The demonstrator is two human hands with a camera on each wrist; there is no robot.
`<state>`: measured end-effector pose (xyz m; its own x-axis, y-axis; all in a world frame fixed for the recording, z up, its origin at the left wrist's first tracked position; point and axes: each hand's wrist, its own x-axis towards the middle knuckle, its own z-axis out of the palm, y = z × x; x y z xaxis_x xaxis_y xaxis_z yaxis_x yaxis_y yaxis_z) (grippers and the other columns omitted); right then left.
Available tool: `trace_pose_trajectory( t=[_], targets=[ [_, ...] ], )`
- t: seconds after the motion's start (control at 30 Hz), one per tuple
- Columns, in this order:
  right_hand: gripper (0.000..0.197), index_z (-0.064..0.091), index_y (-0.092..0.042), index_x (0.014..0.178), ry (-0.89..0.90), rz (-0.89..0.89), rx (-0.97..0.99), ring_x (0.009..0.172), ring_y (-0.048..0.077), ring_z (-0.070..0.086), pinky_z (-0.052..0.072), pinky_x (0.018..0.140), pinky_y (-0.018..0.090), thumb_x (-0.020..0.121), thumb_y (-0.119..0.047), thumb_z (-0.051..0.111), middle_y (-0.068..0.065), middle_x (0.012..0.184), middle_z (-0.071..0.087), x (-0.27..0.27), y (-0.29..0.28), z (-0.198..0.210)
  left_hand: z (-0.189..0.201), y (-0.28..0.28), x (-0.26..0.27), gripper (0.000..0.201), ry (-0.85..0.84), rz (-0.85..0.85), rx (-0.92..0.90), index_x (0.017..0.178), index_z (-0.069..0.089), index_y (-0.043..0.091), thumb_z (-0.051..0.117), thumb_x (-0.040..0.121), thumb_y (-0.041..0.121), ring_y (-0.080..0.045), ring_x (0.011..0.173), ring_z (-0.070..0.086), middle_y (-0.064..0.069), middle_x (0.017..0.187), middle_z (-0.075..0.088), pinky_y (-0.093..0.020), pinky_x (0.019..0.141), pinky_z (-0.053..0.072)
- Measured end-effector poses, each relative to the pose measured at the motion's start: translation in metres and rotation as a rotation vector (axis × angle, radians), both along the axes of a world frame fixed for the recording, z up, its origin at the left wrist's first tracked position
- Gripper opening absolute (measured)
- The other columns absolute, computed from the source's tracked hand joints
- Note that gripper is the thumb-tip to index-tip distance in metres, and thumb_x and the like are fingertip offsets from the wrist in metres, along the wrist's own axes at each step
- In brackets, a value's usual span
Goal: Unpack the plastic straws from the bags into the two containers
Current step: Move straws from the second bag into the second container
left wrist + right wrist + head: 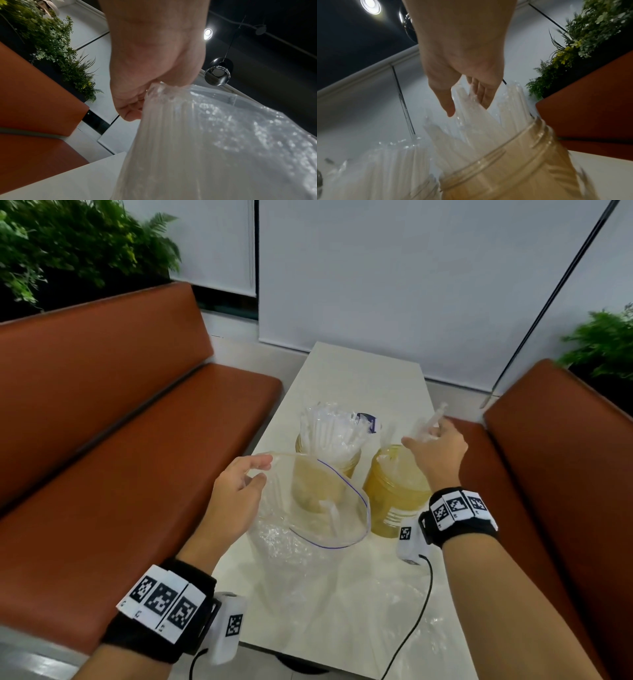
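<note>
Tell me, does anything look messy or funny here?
A little. Straws in the left jar fan out unevenly, with a blue-edged scrap stuck among them. Crumpled plastic sprawls on the table, and one straw lies in the bag that the left hand holds.

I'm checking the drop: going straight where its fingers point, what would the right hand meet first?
Likely the straws standing in the right container, just under the right hand; depth is unclear.

Left hand [236,494] pinches the bag [274,529], right hand's [436,455] fingers [485,94] loosely clasp straws [437,417].
</note>
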<state>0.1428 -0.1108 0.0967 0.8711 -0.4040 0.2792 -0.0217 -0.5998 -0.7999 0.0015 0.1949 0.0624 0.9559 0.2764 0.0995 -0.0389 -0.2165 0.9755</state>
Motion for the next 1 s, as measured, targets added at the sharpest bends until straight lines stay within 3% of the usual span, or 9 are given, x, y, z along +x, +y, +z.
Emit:
trace_pose_trajectory(
  t=[0.1,0.2,0.27,0.33,0.43,0.53,0.6,0.77,1.0],
  targets=[
    [0.091,0.038,-0.027,0.147,-0.221,0.045,0.104,0.100,0.013,0.063,0.050,0.081,0.019,0.073,-0.013,0.087,0.000,0.118,0.061,0.003,-0.001,0.007,0.001,0.000,-0.001,0.034,-0.003,0.003,-0.004,0.125,0.066,0.022,0.050,0.100,0.005,-0.013,0.094,0.056,0.010,0.122,0.066,-0.010,0.072,0.049],
    [0.046,0.059,-0.020,0.135,-0.121,0.168,-0.194,0.120,0.018,0.059,0.045,0.103,0.031,0.091,-0.027,0.070,0.001,0.132,0.063,0.008,-0.001,0.011,0.004,-0.002,-0.001,0.036,-0.002,-0.011,-0.005,0.126,0.065,0.021,0.049,0.099,0.003,-0.007,0.090,0.055,0.012,0.123,0.065,-0.002,0.069,0.047],
    [0.033,0.068,-0.016,0.126,0.125,0.254,-0.398,0.124,0.022,0.060,0.042,0.102,0.029,0.098,-0.032,0.059,0.003,0.134,0.066,0.009,-0.001,0.008,0.006,-0.005,-0.001,0.041,-0.006,-0.026,0.002,0.127,0.065,0.021,0.047,0.097,-0.001,-0.004,0.087,0.053,0.013,0.126,0.065,0.000,0.068,0.045],
    [0.028,0.073,-0.017,0.117,0.167,0.272,-0.517,0.117,0.024,0.063,0.045,0.094,0.029,0.099,-0.031,0.057,0.003,0.127,0.070,0.003,0.004,0.009,0.007,-0.008,-0.001,0.046,-0.011,-0.035,-0.005,0.126,0.065,0.020,0.044,0.094,-0.005,-0.007,0.086,0.054,0.013,0.128,0.064,0.000,0.066,0.044],
    [0.020,0.074,-0.017,0.109,-0.181,0.318,-0.447,0.086,0.015,0.066,0.051,0.080,0.026,0.097,-0.026,0.061,0.000,0.103,0.074,-0.022,0.035,0.030,0.011,-0.011,-0.003,0.049,-0.031,-0.048,-0.011,0.122,0.068,0.020,0.038,0.094,-0.007,0.003,0.098,0.058,0.015,0.130,0.064,-0.002,0.079,0.043],
    [0.013,0.076,-0.012,0.093,-0.326,0.600,-0.217,0.061,0.014,0.065,0.054,0.062,0.022,0.094,-0.016,0.064,-0.005,0.075,0.070,-0.059,0.083,0.051,0.010,-0.012,-0.003,0.046,-0.044,-0.053,-0.036,0.118,0.070,0.021,0.036,0.097,-0.002,-0.006,0.116,0.058,0.016,0.128,0.065,-0.022,0.096,0.044],
    [0.015,0.074,-0.011,0.092,-0.042,0.808,-0.150,0.061,0.021,0.070,0.059,0.062,0.030,0.093,-0.008,0.060,-0.002,0.075,0.069,-0.081,0.111,0.054,0.010,-0.011,-0.002,0.042,-0.052,-0.053,-0.066,0.117,0.071,0.019,0.038,0.099,0.001,-0.009,0.117,0.059,0.015,0.126,0.066,-0.025,0.096,0.045],
    [0.077,0.035,-0.020,0.152,0.757,0.981,-0.847,0.132,0.025,0.050,0.046,0.108,0.041,0.085,-0.018,0.072,0.001,0.148,0.047,-0.078,0.144,0.008,0.006,-0.007,-0.003,0.047,-0.010,-0.068,-0.176,0.117,0.072,0.020,0.034,0.097,-0.001,-0.012,0.116,0.065,0.018,0.124,0.068,-0.035,0.100,0.051],
    [0.065,0.049,-0.015,0.128,0.722,1.106,-0.431,0.113,0.030,0.059,0.051,0.101,0.046,0.073,-0.008,0.082,0.006,0.117,0.059,-0.085,0.154,-0.026,0.000,-0.002,-0.006,0.046,-0.015,-0.024,-0.269,0.121,0.070,0.017,0.035,0.099,-0.002,-0.012,0.115,0.067,0.008,0.121,0.072,-0.042,0.104,0.050]
  ],
)
